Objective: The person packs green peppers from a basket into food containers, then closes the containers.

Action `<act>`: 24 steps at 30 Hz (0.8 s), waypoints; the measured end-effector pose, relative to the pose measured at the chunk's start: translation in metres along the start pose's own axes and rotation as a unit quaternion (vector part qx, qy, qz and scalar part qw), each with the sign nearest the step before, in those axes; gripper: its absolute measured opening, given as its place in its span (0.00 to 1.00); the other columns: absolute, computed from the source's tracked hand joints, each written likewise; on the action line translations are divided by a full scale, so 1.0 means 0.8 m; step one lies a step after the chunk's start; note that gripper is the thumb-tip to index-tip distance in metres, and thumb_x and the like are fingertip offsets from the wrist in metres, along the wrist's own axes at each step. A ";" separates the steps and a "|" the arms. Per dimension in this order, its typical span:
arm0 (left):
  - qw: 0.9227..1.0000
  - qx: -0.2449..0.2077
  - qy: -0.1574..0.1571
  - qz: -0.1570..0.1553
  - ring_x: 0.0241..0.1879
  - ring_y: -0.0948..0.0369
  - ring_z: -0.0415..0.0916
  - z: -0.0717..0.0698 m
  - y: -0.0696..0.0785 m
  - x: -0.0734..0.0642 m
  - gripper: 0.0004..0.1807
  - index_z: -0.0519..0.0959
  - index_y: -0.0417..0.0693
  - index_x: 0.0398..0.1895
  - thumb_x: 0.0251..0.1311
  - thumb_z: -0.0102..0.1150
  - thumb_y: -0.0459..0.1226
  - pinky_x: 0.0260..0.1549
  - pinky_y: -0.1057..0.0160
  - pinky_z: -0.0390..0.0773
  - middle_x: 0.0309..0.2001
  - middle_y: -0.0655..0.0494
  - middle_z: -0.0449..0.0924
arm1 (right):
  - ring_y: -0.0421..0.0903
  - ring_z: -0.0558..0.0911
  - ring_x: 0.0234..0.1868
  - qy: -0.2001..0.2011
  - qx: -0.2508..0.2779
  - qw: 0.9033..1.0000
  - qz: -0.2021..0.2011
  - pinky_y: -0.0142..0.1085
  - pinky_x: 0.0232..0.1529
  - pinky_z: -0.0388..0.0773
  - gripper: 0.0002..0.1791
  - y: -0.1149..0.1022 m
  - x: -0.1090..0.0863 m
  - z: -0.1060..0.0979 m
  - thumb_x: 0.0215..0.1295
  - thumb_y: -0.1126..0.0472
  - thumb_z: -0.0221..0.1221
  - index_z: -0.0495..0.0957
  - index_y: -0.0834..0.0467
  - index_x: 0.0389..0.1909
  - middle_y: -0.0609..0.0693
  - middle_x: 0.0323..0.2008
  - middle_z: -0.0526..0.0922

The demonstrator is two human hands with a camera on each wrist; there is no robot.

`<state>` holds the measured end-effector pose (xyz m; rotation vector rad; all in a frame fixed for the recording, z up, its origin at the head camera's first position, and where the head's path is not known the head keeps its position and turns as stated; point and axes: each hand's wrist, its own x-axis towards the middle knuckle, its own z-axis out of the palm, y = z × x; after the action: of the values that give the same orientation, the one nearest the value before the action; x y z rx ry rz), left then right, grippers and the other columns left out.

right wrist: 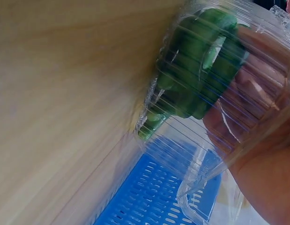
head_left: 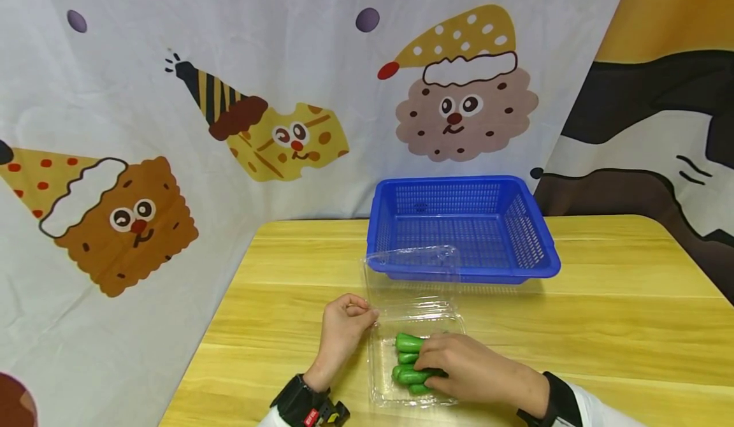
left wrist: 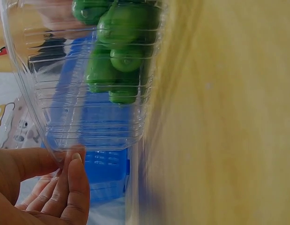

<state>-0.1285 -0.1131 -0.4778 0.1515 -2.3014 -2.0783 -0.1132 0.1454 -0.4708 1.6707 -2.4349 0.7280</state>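
A clear plastic clamshell box (head_left: 381,385) rests on the table, its lid (head_left: 395,287) raised toward the back. Inside lie several glossy green peppers (head_left: 408,342), also seen through the ribbed wall in both wrist views. At the box's left rim, near the hinge, my left hand (head_left: 344,325) pinches the thin edge between thumb and fingers. My right hand (head_left: 473,366) reaches in from the right, fingers and thumb curled round a pepper (right wrist: 224,70) among the others. That hand covers the right ends of the peppers in the head view.
Behind the box stands a blue perforated plastic basket (head_left: 464,274), overlapped by the lid in the head view. Everything sits on a yellow wood-grain table (head_left: 619,325). A printed cloth (head_left: 321,44) with cartoon figures hangs along the table's back edge.
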 end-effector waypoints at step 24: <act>1.000 -0.005 -0.001 -0.008 0.26 0.58 0.85 0.002 -0.002 0.002 0.09 0.79 0.31 0.35 0.56 0.71 0.22 0.26 0.68 0.86 0.29 0.44 0.88 | 0.33 0.81 0.43 0.044 0.015 0.999 0.025 0.29 0.45 0.82 0.11 0.000 -0.007 -0.002 0.61 0.57 0.76 0.87 0.50 0.43 0.38 0.43 0.84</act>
<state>-0.1298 -0.1116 -0.4797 0.1696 -2.2989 -2.0968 -0.1112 0.1506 -0.4709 1.5582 -2.4253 0.8295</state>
